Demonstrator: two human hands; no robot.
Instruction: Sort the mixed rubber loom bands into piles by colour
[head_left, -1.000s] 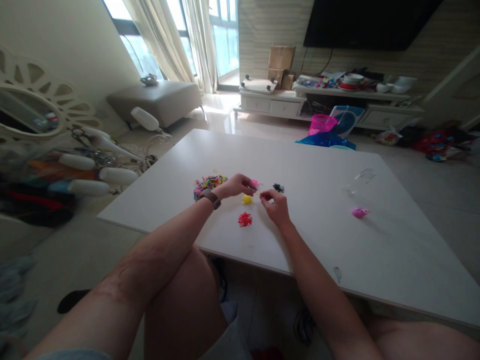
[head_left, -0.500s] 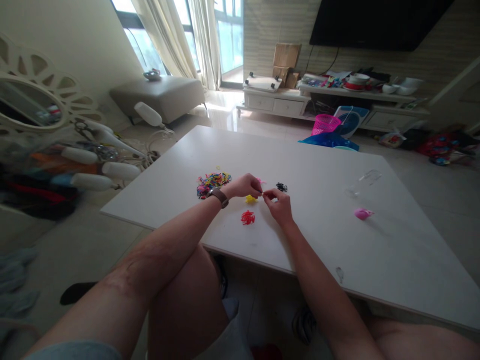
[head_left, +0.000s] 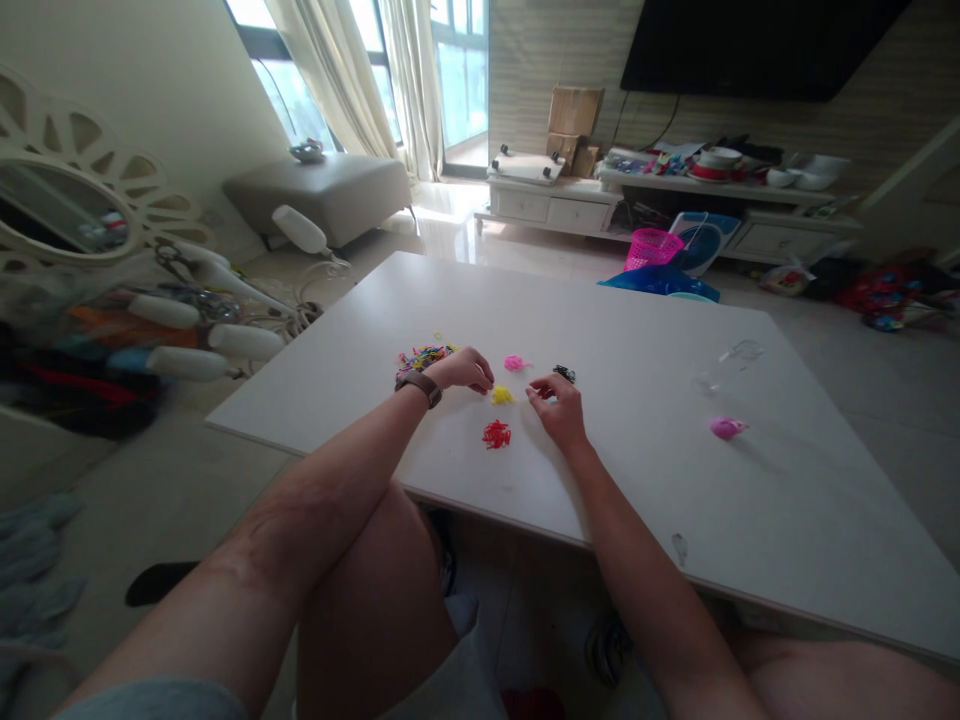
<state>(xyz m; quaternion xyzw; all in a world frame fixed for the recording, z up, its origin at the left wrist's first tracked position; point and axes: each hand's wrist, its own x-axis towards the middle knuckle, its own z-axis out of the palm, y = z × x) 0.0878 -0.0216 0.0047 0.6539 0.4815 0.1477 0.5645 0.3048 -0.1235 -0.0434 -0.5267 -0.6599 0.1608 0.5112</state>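
My left hand, with a brown watch on the wrist, hovers between the mixed pile of coloured bands and the small yellow pile. Its fingers are loosely bent and somewhat apart, and nothing shows in them. My right hand is just right of the yellow pile, its thumb and index finger drawn close together. Anything between those fingertips is too small to make out. A pink pile lies behind the yellow one and a red pile in front. Black bands sit behind my right hand, partly covered.
The white table carries a clear container, a pink object and a small clear item near its front edge. Beyond it stand a pink basket and a low cabinet. A lamp with white shades is at left.
My hands were together at the fingertips; my left hand has moved left, away from my right. The pink and yellow piles now show more fully. My right hand has barely moved.
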